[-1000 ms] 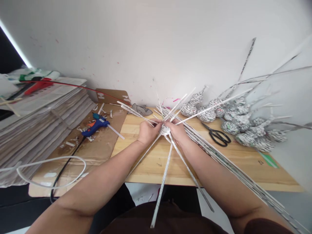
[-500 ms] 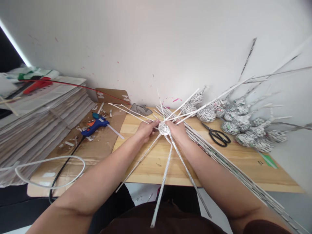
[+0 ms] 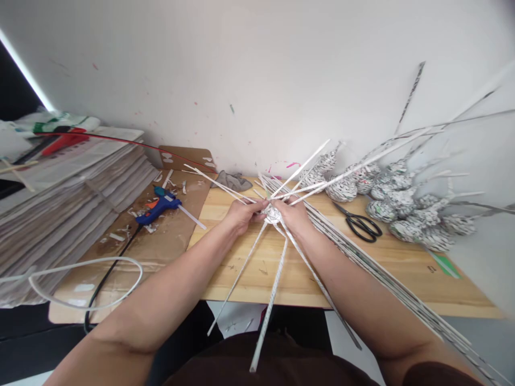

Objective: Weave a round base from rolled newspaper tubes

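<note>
A small woven newspaper piece (image 3: 273,215) is held over the middle of the table, with several rolled paper tubes (image 3: 270,297) radiating from it toward me and toward the wall. My left hand (image 3: 246,213) pinches its left side, thumb on top near the centre. On the right side, my right hand (image 3: 293,213) grips it with the thumb at the upper rim and the other fingers mostly hidden. Under and beside my right arm lies a bundle of long paper tubes (image 3: 362,262) running from the wall to the lower right.
Black scissors (image 3: 360,222) lie right of the bundle, before several woven paper bulbs (image 3: 402,203). At left are a blue glue gun (image 3: 159,206) on cardboard (image 3: 161,252), a newspaper stack (image 3: 92,187) and a white cable (image 3: 137,289). A grey cloth (image 3: 231,181) rests by the wall.
The woven piece has turned slightly in my hands. Its near-left tube has swung right, and my left thumb has moved closer to the right one.
</note>
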The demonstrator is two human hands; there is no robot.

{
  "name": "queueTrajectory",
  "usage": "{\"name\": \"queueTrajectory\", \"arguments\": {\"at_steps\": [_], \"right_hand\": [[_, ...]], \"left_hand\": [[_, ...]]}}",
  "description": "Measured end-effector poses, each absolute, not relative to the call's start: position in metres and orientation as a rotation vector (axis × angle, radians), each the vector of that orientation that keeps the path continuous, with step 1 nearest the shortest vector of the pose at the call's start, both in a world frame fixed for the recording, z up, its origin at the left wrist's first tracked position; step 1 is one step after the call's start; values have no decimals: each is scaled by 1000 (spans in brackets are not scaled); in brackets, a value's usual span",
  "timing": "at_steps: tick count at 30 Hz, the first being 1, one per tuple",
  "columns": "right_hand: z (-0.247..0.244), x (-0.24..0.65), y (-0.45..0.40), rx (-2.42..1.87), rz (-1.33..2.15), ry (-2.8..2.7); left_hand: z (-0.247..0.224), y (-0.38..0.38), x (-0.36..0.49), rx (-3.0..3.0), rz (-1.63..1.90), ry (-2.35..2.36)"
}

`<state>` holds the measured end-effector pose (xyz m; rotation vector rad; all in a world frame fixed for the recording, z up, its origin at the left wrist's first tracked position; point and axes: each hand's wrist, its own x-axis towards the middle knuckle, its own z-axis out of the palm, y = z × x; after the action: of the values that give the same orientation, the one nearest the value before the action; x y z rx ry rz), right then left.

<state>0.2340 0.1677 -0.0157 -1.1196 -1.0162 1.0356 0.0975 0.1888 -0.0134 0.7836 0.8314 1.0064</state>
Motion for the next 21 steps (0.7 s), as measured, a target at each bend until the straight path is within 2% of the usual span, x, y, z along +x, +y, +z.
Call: {"name": "queueTrajectory", "arguments": {"at_steps": [7,21], "right_hand": [[-20,236,174,-1123,1121,-970],[-21,246,174,-1339,796,-1285]], "left_hand": [[-13,191,98,791,1129,843],[-15,189,94,807,1072,867]]}}
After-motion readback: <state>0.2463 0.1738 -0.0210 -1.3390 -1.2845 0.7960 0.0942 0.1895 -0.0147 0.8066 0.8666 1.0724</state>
